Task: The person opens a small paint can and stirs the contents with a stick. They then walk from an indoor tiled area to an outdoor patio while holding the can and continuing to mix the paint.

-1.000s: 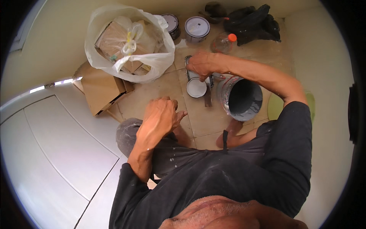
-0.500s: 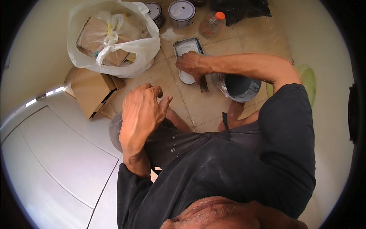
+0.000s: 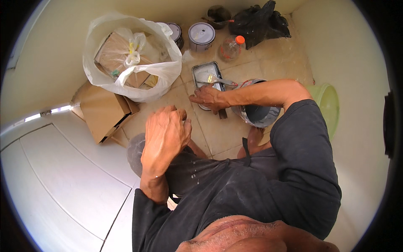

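My left hand [image 3: 166, 132] hovers over my left knee, loosely curled, thumb apart from the fingers, holding nothing I can see. My right hand [image 3: 208, 97] reaches over the near end of a dark-rimmed rectangular tray [image 3: 194, 75] with white paint in it. Its fingers look apart, over a pale round lid that it mostly covers. A paintbrush [image 3: 226, 81] lies across the tray just beyond the hand, bristles on the paint side. Beneath the wrist, a flat brown piece [image 3: 223, 114] sticks out. Under my right forearm stands a bucket [image 3: 268, 119] with a dark grey inside.
A white plastic bag [image 3: 90, 54] with boxes in it stands back left, beside a cardboard box [image 3: 98, 111]. Paint cans [image 3: 201, 34], a clear orange-capped bottle [image 3: 230, 49] and a black bag [image 3: 258, 25] line the back. At right, a light green tub [image 3: 328, 107] meets the wall.
The view has tilted, so the floor things sit lower. My right hand has shifted toward me off the tray's middle, and the paintbrush now shows on the tray. The left hand stays over the knee.
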Motion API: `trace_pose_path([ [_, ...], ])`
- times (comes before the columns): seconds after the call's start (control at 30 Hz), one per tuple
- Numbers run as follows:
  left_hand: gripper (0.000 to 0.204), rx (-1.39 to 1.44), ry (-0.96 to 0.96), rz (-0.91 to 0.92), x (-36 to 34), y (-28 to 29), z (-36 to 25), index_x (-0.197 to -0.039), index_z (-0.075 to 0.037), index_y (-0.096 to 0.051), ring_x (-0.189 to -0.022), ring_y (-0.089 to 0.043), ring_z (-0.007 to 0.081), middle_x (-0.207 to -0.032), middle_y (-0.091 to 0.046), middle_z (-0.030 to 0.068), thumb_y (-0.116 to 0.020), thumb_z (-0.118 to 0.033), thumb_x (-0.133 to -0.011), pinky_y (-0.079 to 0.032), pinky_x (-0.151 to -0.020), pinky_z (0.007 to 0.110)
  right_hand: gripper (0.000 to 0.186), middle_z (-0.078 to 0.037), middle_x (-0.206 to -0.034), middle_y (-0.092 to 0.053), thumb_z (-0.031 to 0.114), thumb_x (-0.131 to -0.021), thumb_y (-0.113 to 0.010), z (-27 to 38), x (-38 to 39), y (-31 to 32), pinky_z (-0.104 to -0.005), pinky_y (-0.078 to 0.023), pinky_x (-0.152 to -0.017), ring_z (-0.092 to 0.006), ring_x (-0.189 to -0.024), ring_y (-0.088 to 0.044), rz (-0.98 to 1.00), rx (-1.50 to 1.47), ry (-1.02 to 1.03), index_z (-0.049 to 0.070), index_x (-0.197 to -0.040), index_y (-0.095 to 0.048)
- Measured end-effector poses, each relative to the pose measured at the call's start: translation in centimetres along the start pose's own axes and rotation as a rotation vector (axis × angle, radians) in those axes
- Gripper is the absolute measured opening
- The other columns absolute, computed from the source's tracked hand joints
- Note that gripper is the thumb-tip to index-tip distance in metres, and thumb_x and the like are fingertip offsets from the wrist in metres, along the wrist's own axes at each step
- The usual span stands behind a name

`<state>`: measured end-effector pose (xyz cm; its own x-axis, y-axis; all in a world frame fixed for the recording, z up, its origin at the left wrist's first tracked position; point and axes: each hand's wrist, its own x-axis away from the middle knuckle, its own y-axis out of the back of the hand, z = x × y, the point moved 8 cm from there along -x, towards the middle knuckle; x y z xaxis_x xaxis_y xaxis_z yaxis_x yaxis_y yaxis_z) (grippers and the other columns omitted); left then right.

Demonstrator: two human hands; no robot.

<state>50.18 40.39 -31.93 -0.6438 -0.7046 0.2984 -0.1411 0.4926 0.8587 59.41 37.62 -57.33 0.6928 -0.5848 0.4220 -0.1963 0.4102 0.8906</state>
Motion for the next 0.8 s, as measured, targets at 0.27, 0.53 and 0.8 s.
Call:
trace_pose_path([
  [0.27,0.02,0.034,-0.023,-0.029,0.5,0.1,0.5,-0.088,-0.002,-0.072,-0.086,-0.064,0.0397,-0.085,-0.065,0.0185,-0.064,-0.019,-0.083,-0.05,-0.077,0.048,0.114,-0.023,-0.108,-0.061,0.041,-0.045,-0.093,0.0,0.2,0.7,-0.0608,-0.051,-0.086,-0.0381,-0.103,-0.064,-0.126,-0.095,0.001,0.002,-0.137,-0.038],
  [0.53,0.02,0.029,-0.062,-0.044,1.0,0.1,1.1,-0.081,0.0,-0.069,-0.084,-0.063,0.0395,-0.083,-0.063,0.0194,-0.061,-0.017,-0.078,-0.05,-0.075,0.049,0.099,-0.03,-0.106,-0.062,0.037,-0.054,-0.088,-4.6,4.7,12.8,-0.0503,-0.05,-0.087,-0.0455,-0.101,-0.063,-0.158,-0.572,-0.287,0.0,-0.132,-0.039],
  [0.8,0.019,0.035,-0.084,-0.127,1.4,0.1,1.2,-0.08,0.0,-0.07,-0.081,-0.064,0.0399,-0.081,-0.063,0.0194,-0.06,-0.017,-0.078,-0.05,-0.074,0.049,0.1,-0.028,-0.12,-0.059,0.052,-0.067,-0.083,-10.6,8.0,28.9,-0.0398,-0.048,-0.098,-0.037,-0.11,-0.06,-0.816,-0.882,-0.295,-0.005,-0.137,-0.039],
])
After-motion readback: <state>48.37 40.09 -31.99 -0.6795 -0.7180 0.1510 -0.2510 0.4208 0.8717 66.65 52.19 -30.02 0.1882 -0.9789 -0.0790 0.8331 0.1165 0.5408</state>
